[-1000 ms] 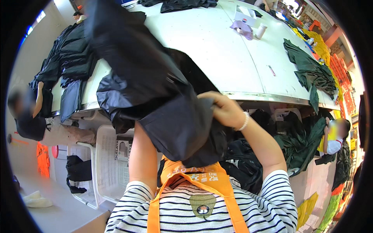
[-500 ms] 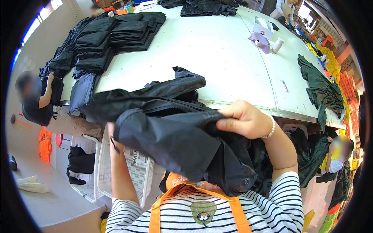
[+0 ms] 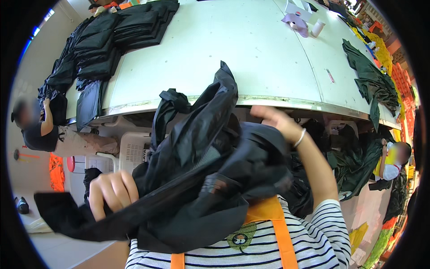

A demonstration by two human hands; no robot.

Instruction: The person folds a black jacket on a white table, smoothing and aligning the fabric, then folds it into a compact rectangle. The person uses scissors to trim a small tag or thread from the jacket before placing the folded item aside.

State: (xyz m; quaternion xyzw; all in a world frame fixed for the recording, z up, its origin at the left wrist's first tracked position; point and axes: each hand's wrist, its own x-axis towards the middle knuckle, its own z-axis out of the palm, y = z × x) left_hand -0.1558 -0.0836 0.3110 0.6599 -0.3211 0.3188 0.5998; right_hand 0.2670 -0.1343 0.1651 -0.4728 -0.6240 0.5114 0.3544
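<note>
A black garment (image 3: 192,179) of thin, slightly shiny cloth hangs bunched in front of my chest, short of the table's near edge. My left hand (image 3: 112,193) has its fingers curled over the cloth at the left and grips it. A long flap of the garment runs out below that hand to the left. At the upper right of the bundle, my right hand (image 3: 280,123) has its fingers stretched out, with cloth against its lower side. One narrow part of the garment points up toward the table. Folds hide the garment's full shape.
Ahead is a wide white table (image 3: 215,45) with stacked folded black garments (image 3: 98,45) at its left. Dark green cloth (image 3: 371,85), a purple cloth (image 3: 295,24) and a white bottle (image 3: 317,29) lie or stand rightward. White baskets (image 3: 132,150) sit below. Co-workers (image 3: 45,125) are at both sides.
The garment has been swung lower and to the left, off the table's edge. My left hand has come out from behind it. My right hand has loosened from its pinch, fingers now extended.
</note>
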